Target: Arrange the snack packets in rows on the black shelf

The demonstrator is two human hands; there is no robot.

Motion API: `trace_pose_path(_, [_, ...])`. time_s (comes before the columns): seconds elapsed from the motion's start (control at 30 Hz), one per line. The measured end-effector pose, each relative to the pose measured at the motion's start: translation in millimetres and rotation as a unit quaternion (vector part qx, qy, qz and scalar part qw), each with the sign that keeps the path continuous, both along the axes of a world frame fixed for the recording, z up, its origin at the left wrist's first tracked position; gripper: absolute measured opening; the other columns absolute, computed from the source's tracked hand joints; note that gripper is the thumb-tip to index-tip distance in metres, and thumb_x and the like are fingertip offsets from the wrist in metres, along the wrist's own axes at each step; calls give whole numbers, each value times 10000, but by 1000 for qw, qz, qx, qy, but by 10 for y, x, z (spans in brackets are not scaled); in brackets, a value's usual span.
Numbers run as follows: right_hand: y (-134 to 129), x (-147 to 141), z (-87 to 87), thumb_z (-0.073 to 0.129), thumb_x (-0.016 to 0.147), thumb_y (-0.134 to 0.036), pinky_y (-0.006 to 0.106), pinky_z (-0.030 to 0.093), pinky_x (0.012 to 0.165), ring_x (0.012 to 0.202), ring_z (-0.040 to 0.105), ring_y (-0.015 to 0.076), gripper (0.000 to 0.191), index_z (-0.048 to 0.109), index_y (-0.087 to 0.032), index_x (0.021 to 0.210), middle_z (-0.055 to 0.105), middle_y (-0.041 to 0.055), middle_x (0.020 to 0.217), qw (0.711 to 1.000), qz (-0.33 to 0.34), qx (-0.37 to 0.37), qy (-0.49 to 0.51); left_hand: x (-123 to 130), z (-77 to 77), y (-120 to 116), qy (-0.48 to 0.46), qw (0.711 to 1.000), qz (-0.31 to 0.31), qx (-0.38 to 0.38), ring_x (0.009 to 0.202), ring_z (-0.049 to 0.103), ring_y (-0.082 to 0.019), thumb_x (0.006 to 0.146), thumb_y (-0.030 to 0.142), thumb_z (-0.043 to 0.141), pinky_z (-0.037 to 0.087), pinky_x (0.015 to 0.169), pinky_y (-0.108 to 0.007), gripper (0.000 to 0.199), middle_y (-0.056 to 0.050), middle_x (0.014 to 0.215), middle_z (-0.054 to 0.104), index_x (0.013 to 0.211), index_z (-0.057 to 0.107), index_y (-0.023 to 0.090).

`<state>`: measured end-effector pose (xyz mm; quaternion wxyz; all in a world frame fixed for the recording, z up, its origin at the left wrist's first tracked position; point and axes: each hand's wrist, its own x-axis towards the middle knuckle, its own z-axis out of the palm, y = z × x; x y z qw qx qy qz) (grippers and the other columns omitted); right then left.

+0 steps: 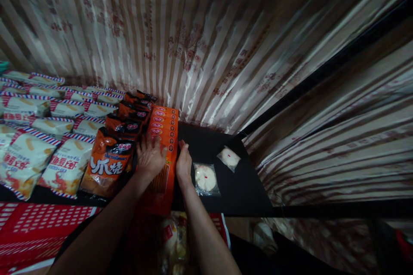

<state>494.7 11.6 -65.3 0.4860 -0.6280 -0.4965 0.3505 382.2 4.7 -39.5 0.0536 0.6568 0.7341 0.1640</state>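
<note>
A row of overlapping orange snack packs (166,137) runs front to back on the black shelf. My left hand (151,154) lies on the left part of this row with its fingers spread. Against the right side of the row rests my right hand (184,164), fingers stretched forward and slightly curved, with no grasp visible. To the left stand orange-and-black snack bags (106,163) in a file. Two clear-wrapped round white items, a nearer one (205,178) and a farther one (229,157), lie right of my right hand.
White snack bags (67,163) with striped edges fill the shelf's left side. Below the front edge is a red plastic basket (38,223), with packaged goods (172,240) under my arms. Striped sheeting (193,43) hangs behind; a dark bar (309,81) slants at right.
</note>
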Motion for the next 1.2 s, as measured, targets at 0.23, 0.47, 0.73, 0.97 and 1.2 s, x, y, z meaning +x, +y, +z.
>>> trace_pose_path(0.23, [16,-25,30,102,916,-565,357,196,1140,1341,341,194,754,469,-45,1321,458,140,1385,998,19,-17,-54,-41,-17,22,-12,999,10,-29,1329,326,-354,885,382,394,318,1047,-470,596,-253,1455,292,1393,348,74])
trace_pose_path(0.47, [-15,-17,13,140,923,-566,393,210,1135,1327,366,193,709,471,-82,1320,462,135,1384,1000,9,-3,-8,-40,-38,-11,-17,1000,3,-18,1339,303,-360,870,366,413,314,1048,-487,607,-257,1453,294,1387,348,54])
trace_pose_path(0.73, [-121,-5,-101,181,892,-631,375,317,1082,1308,399,203,750,383,-98,1378,399,140,1429,996,-19,26,85,75,53,-181,16,998,-44,52,1393,147,-355,850,366,439,185,1096,-527,598,-203,1490,250,1375,386,85])
trace_pose_path(0.97, [-86,0,-117,225,900,-596,386,367,1048,1252,472,218,700,436,-84,1328,461,175,1376,980,-32,38,191,162,84,-300,9,997,-77,2,1391,168,-344,864,384,433,142,1108,-536,592,-180,1491,262,1393,366,129])
trace_pose_path(1.2, [-110,-11,-119,224,890,-621,380,376,1040,1231,493,207,710,443,-107,1328,482,162,1362,986,-11,48,161,165,22,-313,11,995,-98,-24,1403,111,-338,870,412,415,125,1094,-582,589,-156,1510,220,1404,350,174])
